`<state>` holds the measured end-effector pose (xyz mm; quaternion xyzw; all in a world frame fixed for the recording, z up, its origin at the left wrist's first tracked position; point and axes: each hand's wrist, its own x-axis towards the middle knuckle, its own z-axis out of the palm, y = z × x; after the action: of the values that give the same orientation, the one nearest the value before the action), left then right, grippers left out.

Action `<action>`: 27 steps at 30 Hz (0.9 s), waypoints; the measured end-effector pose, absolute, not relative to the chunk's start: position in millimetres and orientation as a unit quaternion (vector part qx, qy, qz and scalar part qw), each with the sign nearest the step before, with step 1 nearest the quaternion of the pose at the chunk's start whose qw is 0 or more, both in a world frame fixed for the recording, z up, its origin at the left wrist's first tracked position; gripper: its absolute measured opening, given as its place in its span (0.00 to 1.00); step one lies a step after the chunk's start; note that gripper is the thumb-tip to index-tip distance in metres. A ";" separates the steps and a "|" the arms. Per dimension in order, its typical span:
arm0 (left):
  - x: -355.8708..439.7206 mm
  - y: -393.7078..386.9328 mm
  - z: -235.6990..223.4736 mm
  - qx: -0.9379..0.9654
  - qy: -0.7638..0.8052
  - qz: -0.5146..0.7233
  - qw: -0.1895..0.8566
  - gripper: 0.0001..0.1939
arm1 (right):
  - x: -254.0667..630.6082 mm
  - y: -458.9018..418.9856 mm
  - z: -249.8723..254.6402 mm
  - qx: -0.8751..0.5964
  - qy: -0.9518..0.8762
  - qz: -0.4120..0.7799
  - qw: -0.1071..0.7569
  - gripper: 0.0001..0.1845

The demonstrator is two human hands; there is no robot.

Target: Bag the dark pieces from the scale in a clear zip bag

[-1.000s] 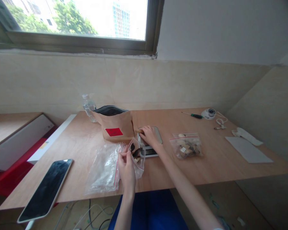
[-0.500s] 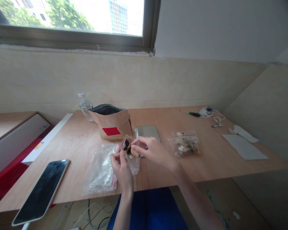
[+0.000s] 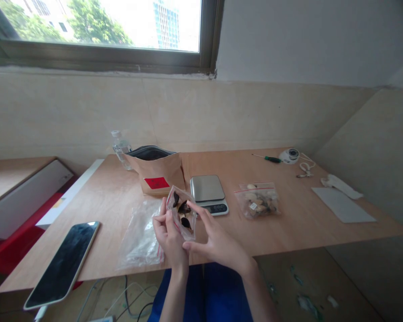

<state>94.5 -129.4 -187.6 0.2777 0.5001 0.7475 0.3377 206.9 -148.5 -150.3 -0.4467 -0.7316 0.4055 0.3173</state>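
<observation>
Looks like a makeshift workroom, bare plywood table (image 3: 289,232), digital scale (image 3: 208,192), zip bag (image 3: 181,212), screwdriver (image 3: 268,158), half-tiled wall (image 3: 87,116), window (image 3: 100,27) onto trees and a high-rise (image 3: 166,24)

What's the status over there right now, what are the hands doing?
Left grip: pinching a small clear plastic zip bag of dark pieces. Right grip: open, beside the bag. Flat silver digital scale just beyond.

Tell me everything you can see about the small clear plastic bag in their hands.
The small clear plastic zip bag has a thin red line along its edge and holds several dark, curved pieces with something paler among them. It is held tilted above the table, pinched by the left hand, with the right hand's fingers beside its other edge.
</observation>
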 end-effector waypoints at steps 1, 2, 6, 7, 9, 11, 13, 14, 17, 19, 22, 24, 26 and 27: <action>94.3 -130.0 -186.0 0.273 0.485 0.749 0.359 0.13 | 206.3 -150.6 -152.1 -0.448 -0.724 0.406 0.332 0.40; 94.0 -130.4 -184.2 0.268 0.468 0.751 0.380 0.13 | 205.8 -151.8 -152.8 -0.452 -0.718 0.399 0.348 0.38; 93.2 -132.6 -176.9 0.264 0.424 0.746 0.440 0.11 | 205.8 -151.8 -150.0 -0.472 -0.708 0.368 0.374 0.31; 93.1 -133.4 -176.0 0.264 0.425 0.742 0.446 0.11 | 206.2 -151.7 -149.1 -0.475 -0.709 0.366 0.373 0.30; 92.9 -135.1 -175.7 0.272 0.436 0.731 0.449 0.11 | 207.0 -152.2 -148.9 -0.477 -0.707 0.361 0.376 0.29; 92.6 -137.0 -176.7 0.289 0.453 0.720 0.440 0.11 | 207.5 -153.2 -150.9 -0.477 -0.704 0.356 0.388 0.29; 92.3 -138.8 -177.5 0.308 0.467 0.707 0.432 0.11 | 207.7 -154.4 -154.5 -0.475 -0.696 0.358 0.402 0.28; 92.2 -139.7 -177.4 0.318 0.471 0.703 0.427 0.12 | 207.8 -154.8 -156.6 -0.476 -0.691 0.360 0.407 0.28; 92.3 -142.0 -175.1 0.354 0.478 0.694 0.407 0.12 | 208.0 -155.8 -161.3 -0.484 -0.680 0.367 0.410 0.28; 92.6 -143.5 -173.0 0.376 0.479 0.687 0.397 0.11 | 208.3 -156.3 -162.0 -0.490 -0.677 0.366 0.410 0.28; 92.1 -145.3 -171.9 0.405 0.488 0.669 0.388 0.11 | 209.4 -157.9 -158.8 -0.496 -0.672 0.349 0.425 0.26; 90.2 -145.3 -173.4 0.425 0.489 0.656 0.387 0.11 | 211.3 -159.8 -155.0 -0.497 -0.668 0.331 0.445 0.23; 86.7 -143.5 -176.7 0.435 0.482 0.653 0.390 0.09 | 214.2 -162.4 -151.5 -0.496 -0.660 0.314 0.469 0.20; 84.5 -141.8 -178.9 0.433 0.482 0.655 0.390 0.09 | 216.0 -163.8 -150.4 -0.497 -0.654 0.309 0.479 0.18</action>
<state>84.5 -141.8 -178.9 0.4329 0.4818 0.6545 0.3900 216.0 -163.8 -150.4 -0.4967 -0.6543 0.3090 0.4792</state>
